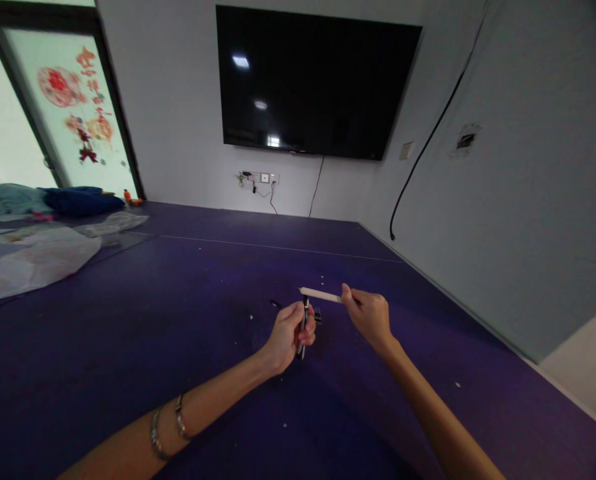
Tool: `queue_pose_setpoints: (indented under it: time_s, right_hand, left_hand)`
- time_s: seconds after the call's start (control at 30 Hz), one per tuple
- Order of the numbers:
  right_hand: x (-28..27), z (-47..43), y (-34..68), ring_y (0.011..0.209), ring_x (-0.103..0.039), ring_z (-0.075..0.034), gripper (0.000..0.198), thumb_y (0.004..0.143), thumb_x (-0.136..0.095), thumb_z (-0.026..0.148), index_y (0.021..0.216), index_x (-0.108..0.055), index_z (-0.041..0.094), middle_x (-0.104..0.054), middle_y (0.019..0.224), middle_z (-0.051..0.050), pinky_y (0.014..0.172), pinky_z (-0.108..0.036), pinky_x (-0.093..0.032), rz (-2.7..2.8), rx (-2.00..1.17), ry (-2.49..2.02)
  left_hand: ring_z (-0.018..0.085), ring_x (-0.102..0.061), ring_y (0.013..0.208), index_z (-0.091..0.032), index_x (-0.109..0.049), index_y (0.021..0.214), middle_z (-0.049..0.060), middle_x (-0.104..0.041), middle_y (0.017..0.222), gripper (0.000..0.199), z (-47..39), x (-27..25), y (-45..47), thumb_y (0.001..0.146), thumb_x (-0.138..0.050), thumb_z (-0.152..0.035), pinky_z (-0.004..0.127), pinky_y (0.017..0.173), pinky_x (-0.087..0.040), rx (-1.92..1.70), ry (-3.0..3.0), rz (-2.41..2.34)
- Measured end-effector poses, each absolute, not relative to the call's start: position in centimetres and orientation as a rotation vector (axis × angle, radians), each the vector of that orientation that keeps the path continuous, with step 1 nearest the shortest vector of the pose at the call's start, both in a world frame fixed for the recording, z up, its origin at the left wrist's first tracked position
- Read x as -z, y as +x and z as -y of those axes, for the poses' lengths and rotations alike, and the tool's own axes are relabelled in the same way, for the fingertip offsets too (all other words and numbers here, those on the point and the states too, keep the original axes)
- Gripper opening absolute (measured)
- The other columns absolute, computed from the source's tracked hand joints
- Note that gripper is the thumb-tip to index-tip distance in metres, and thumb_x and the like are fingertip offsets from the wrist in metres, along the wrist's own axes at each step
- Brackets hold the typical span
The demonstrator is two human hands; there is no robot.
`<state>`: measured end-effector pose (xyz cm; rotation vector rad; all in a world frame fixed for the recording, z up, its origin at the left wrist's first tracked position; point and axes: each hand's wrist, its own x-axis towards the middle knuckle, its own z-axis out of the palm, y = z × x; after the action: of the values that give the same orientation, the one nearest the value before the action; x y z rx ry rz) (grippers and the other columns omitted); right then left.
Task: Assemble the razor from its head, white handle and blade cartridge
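My left hand (288, 337) is closed around a dark pen with silvery parts (305, 317), held nearly upright; I cannot tell whether it is one piece or several. In my right hand (371, 313) is a slim, pale pen-like stick (323, 295), gripped at its right end and pointing left. The stick's far end meets or passes the top of the dark pen; whether they touch is unclear. Just behind the left fingers lies a small black object (318, 315), partly hidden. Another small black piece (275, 304) rests on the purple surface (203, 387) to the left.
White plastic sheeting (43, 263) and folded blue cloth (83, 200) lie at the far left. A black cable (428, 143) hangs down the right wall to near the surface's edge. The large screen (318, 83) is mounted on the back wall above sockets (265, 178).
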<state>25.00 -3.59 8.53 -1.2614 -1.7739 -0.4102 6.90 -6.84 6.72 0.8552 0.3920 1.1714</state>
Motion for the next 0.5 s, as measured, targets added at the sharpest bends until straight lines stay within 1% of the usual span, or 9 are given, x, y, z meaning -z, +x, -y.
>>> queue_pose_setpoints:
  time_s: [0.13, 0.33, 0.5]
  right_hand:
    - [-8.0, 3.2, 25.4, 0.037, -0.034, -0.007, 0.050, 0.087, -0.040, 0.037, 0.041, -0.044, 0.016, -0.041, 0.038, 0.000, 0.045, -0.025, -0.019, 1.805, 0.379, -1.240]
    - [-7.7, 3.0, 25.4, 0.039, -0.033, -0.007, 0.049, 0.086, -0.040, 0.037, 0.042, -0.044, 0.015, -0.039, 0.040, 0.001, 0.046, -0.025, -0.020, 1.798, 0.305, -1.221]
    - [-6.2, 1.7, 27.2, 0.038, -0.029, -0.007, 0.052, 0.085, -0.040, 0.042, 0.040, -0.039, 0.016, -0.033, 0.038, 0.002, 0.043, -0.025, -0.019, 1.740, 0.231, -1.246]
  left_hand:
    - [0.002, -0.026, 0.040, -0.013, -0.048, 0.078, -0.005, -0.040, 0.051, 0.023, 6.9, -6.5, 7.0, 0.082, -0.052, -0.035, 0.017, 0.040, -0.018, -1.174, 0.843, -0.419]
    - [0.003, -0.025, 0.040, -0.013, -0.048, 0.077, -0.006, -0.039, 0.050, 0.025, 7.0, -6.5, 6.9, 0.082, -0.052, -0.038, 0.018, 0.040, -0.019, -1.178, 0.891, -0.420]
    - [0.003, -0.028, 0.039, -0.014, -0.047, 0.078, -0.005, -0.042, 0.051, 0.029, 6.9, -7.0, 6.7, 0.081, -0.052, -0.043, 0.018, 0.040, -0.023, -1.199, 1.083, -0.405]
